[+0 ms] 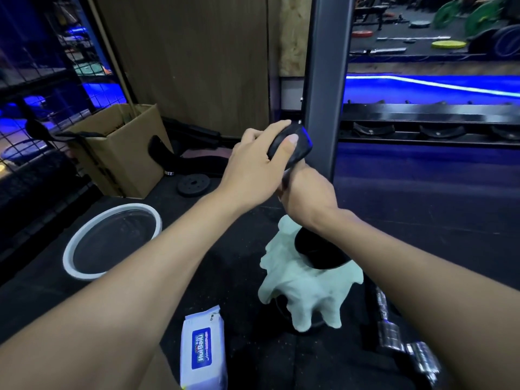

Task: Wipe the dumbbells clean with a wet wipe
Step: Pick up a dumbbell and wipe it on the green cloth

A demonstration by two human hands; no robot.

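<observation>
Dumbbell [292, 147] stands on end on the black floor mat [225, 277], left hand [253, 164] curled over its top head to steady it while right hand [305, 192] wraps the handle with the pale wet wipe [298, 291] draping below, the upright steel post [323, 94] crowding it just behind, open mat to the right.

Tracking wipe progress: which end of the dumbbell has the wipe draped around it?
The lower end, near the floor; the pale wipe hangs around it. The upper end is bare, held by the left hand.
</observation>
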